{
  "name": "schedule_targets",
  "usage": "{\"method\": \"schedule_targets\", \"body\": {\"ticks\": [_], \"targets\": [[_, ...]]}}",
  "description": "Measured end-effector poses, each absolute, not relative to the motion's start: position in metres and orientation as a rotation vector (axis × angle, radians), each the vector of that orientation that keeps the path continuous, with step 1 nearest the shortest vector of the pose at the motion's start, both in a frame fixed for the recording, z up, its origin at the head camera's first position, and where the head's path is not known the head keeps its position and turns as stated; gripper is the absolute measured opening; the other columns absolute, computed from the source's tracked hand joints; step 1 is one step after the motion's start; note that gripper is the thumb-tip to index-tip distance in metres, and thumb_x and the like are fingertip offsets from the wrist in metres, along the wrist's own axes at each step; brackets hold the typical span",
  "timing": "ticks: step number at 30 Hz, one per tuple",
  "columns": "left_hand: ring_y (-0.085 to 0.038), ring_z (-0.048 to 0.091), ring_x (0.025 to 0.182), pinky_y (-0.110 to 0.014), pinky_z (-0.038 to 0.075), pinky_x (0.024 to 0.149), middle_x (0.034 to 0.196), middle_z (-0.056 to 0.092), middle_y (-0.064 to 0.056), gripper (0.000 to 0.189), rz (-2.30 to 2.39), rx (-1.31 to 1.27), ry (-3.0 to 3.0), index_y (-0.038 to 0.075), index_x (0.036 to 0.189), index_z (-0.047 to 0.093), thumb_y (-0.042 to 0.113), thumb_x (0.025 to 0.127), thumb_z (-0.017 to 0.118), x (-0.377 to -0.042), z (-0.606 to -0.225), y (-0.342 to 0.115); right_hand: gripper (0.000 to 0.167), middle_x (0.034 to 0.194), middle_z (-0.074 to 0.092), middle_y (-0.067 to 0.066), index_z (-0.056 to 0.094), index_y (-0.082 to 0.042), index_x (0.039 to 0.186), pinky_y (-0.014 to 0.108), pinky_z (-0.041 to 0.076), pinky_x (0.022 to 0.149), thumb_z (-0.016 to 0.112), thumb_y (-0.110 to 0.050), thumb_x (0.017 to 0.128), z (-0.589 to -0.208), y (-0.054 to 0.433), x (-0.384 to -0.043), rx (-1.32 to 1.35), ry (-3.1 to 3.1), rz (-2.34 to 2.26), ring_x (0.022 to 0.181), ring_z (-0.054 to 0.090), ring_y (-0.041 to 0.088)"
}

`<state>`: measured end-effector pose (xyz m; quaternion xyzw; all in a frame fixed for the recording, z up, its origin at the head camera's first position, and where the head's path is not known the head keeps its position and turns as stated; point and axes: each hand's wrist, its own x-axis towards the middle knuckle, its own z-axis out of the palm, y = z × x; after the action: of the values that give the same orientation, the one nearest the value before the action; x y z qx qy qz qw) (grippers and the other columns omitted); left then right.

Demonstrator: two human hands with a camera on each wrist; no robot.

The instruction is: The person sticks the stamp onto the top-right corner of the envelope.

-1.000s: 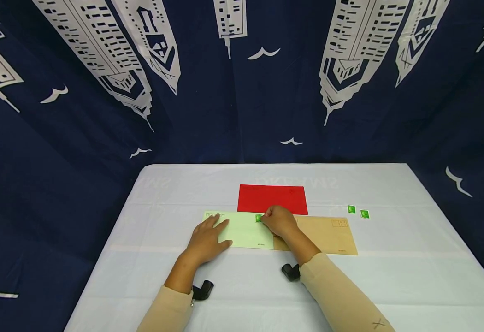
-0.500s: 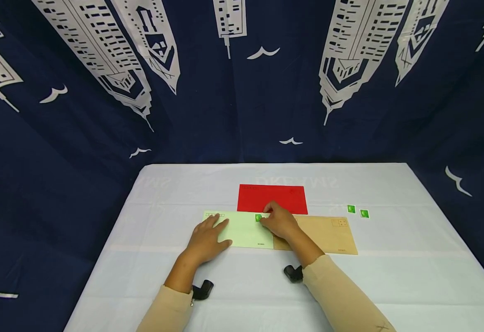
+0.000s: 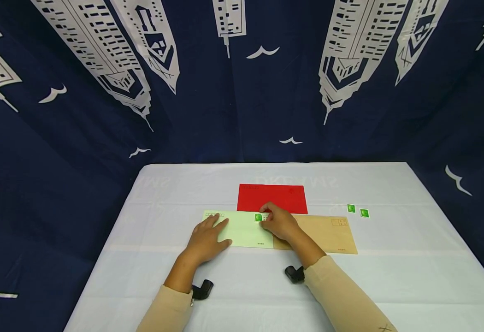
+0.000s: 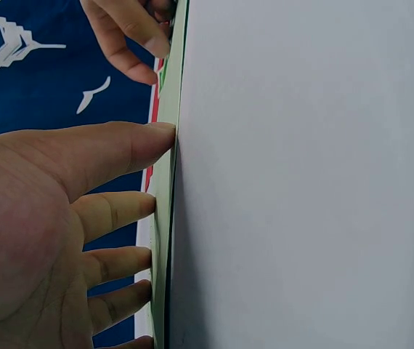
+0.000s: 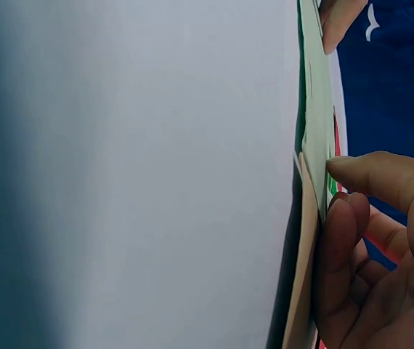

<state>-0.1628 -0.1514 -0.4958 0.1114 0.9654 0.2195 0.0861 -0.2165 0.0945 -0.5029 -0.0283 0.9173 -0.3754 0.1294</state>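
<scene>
A pale green envelope (image 3: 242, 235) lies flat on the table. My left hand (image 3: 206, 239) rests on its left part with fingers spread; in the left wrist view the thumb (image 4: 131, 149) and fingertips touch the paper. Near the envelope's top right corner lies a small green stamp (image 3: 258, 217). My right hand (image 3: 281, 223) is just right of it, thumb and index finger parted beside the stamp. In the right wrist view the thumb (image 5: 367, 171) tip touches at the stamp (image 5: 333, 184), mostly hidden there, and other fingers are curled.
A brown envelope (image 3: 325, 235) lies to the right, partly under my right hand. Behind is a red envelope (image 3: 272, 196). Two loose stamps, one left (image 3: 351, 208) and one right (image 3: 364, 213), lie on the white table (image 3: 142, 272). A dark blue curtain (image 3: 233, 115) hangs behind.
My right thumb and index finger have parted around the stamp, the index finger moving up toward the red envelope. More of the stamp shows. My left hand stays in place.
</scene>
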Motion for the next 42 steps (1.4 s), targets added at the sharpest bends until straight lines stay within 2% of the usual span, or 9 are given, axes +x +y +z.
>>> {"method": "schedule_targets", "body": {"ticks": [10, 23, 30, 35, 42], "targets": [[-0.037, 0.026, 0.154, -0.059, 0.023, 0.123, 0.163, 0.035, -0.016, 0.065, 0.653, 0.331, 2.876, 0.013, 0.151, 0.049, 0.035, 0.093, 0.069, -0.1637, -0.4951, -0.1518, 0.029, 0.084, 0.061, 0.002, 0.063, -0.019, 0.119, 0.026, 0.041, 0.060, 0.073, -0.021, 0.091, -0.5000, 0.0941, -0.2151, -0.079, 2.675, -1.110, 0.065, 0.056, 0.017], [-0.037, 0.027, 0.154, -0.060, 0.024, 0.123, 0.162, 0.036, -0.017, 0.064, 0.659, 0.334, 2.887, 0.012, 0.150, 0.050, 0.035, 0.093, 0.070, -0.1635, -0.4966, -0.1518, 0.031, 0.085, 0.061, 0.002, 0.063, -0.017, 0.118, 0.027, 0.041, 0.061, 0.075, -0.022, 0.090, -0.5035, 0.0944, -0.2164, -0.063, 2.682, -1.119, 0.068, 0.056, 0.017], [-0.037, 0.026, 0.154, -0.059, 0.024, 0.123, 0.163, 0.035, -0.017, 0.064, 0.660, 0.328, 2.880, 0.013, 0.150, 0.050, 0.034, 0.093, 0.070, -0.1620, -0.4974, -0.1519, 0.033, 0.086, 0.061, 0.003, 0.062, -0.017, 0.121, 0.026, 0.045, 0.056, 0.074, -0.022, 0.090, -0.5038, 0.0936, -0.2155, -0.016, 2.640, -1.154, 0.058, 0.058, 0.018], [-0.037, 0.026, 0.154, -0.059, 0.024, 0.123, 0.163, 0.035, -0.016, 0.064, 0.651, 0.329, 2.876, 0.013, 0.151, 0.049, 0.034, 0.093, 0.069, -0.1619, -0.4972, -0.1523, 0.039, 0.088, 0.061, 0.004, 0.061, -0.014, 0.124, 0.026, 0.046, 0.057, 0.075, -0.023, 0.089, -0.5025, 0.0951, -0.2157, -0.004, 2.605, -1.189, 0.058, 0.057, 0.017], [-0.038, 0.027, 0.154, -0.060, 0.024, 0.123, 0.162, 0.035, -0.017, 0.064, 0.663, 0.328, 2.881, 0.012, 0.150, 0.050, 0.033, 0.093, 0.070, -0.1622, -0.4968, -0.1515, 0.040, 0.091, 0.061, 0.008, 0.059, -0.009, 0.129, 0.024, 0.055, 0.058, 0.072, -0.018, 0.092, -0.5018, 0.0999, -0.2158, 0.036, 2.480, -1.359, 0.063, 0.059, 0.017]]}}
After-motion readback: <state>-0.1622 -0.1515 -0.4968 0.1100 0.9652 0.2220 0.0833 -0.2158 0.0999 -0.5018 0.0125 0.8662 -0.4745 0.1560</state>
